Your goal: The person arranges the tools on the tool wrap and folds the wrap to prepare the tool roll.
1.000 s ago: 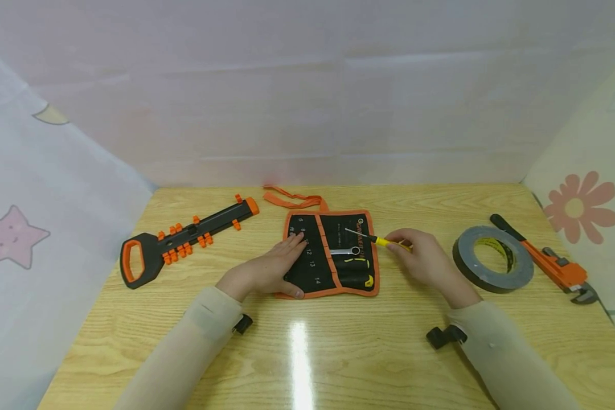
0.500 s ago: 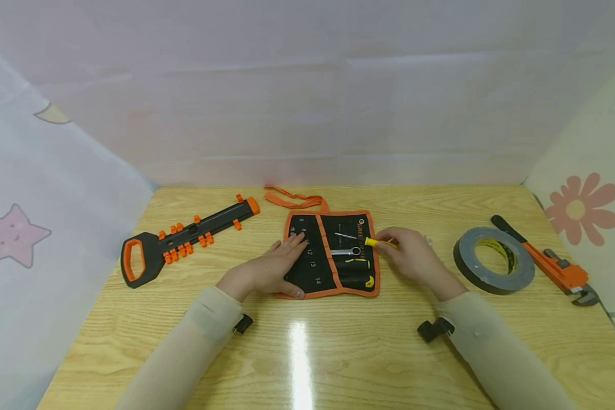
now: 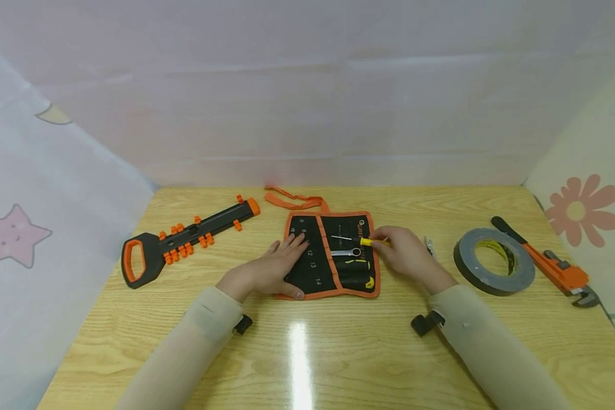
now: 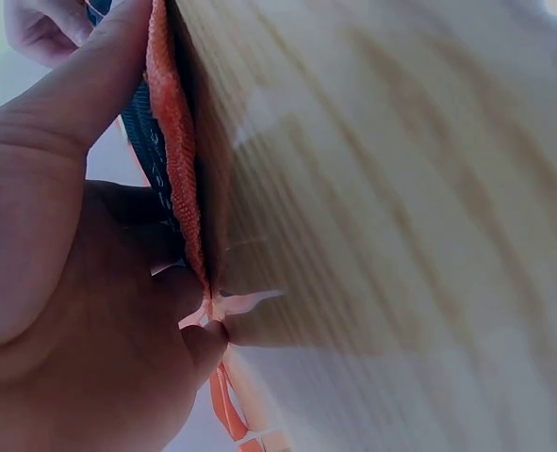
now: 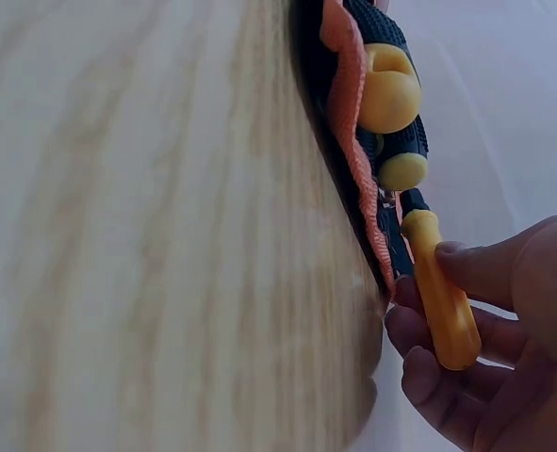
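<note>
A black tool pouch (image 3: 310, 273) with orange edging lies unrolled on the wooden table. My left hand (image 3: 271, 266) rests flat across its numbered left half, fingers spread. In my right hand (image 3: 402, 251) is a screwdriver (image 5: 440, 292), its yellow handle pinched between thumb and fingers. Its thin shaft points left over the pouch's upper right part in the head view. Just below the shaft, a combination wrench (image 3: 345, 252) sits in a pocket with its ring end out. Yellow-ended tools (image 5: 391, 89) fill the lower pockets.
Left of the pouch lies a black rack (image 3: 187, 236) with orange clips. To the right are a tape roll (image 3: 466, 265), an orange pipe wrench (image 3: 548, 265) and a small metal item (image 3: 429, 245) partly behind my right hand. An orange tie strap (image 3: 297, 200) extends behind the pouch.
My right hand has moved left with the screwdriver, bringing its shaft farther over the pouch toward the middle orange strip. The small metal item has come into view. My left hand stays put.
</note>
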